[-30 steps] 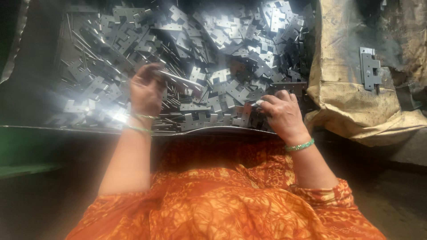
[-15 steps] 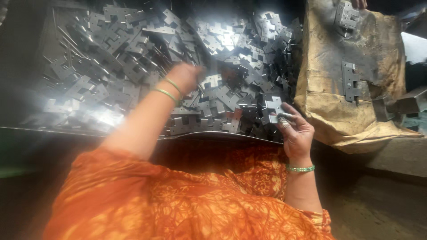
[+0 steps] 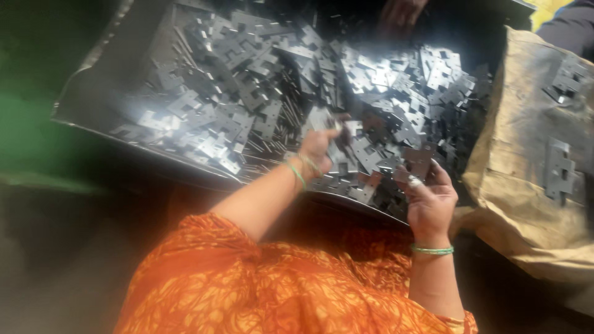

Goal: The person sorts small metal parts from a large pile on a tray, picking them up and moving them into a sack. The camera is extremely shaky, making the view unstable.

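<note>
A heap of flat, notched grey metal plates (image 3: 247, 93) fills a wide metal tray (image 3: 93, 99) in front of me. My left hand (image 3: 318, 148) reaches into the middle of the heap, its fingers curled over a metal plate (image 3: 327, 120) on top. My right hand (image 3: 428, 201) is at the tray's near right edge, palm up, and pinches a dark metal plate (image 3: 418, 162) just above the pile. Both wrists wear green bangles. Orange patterned cloth (image 3: 278, 284) covers my lap below the tray.
A brown sack (image 3: 520, 204) lies to the right of the tray, with a few metal plates (image 3: 560, 170) resting on it. Another person's hand (image 3: 399, 12) shows at the tray's far edge, and a dark sleeve (image 3: 572, 25) at the top right corner.
My left arm has stretched forward and to the right, deeper into the heap. My right hand has risen slightly with a plate in it. The view has swung left.
</note>
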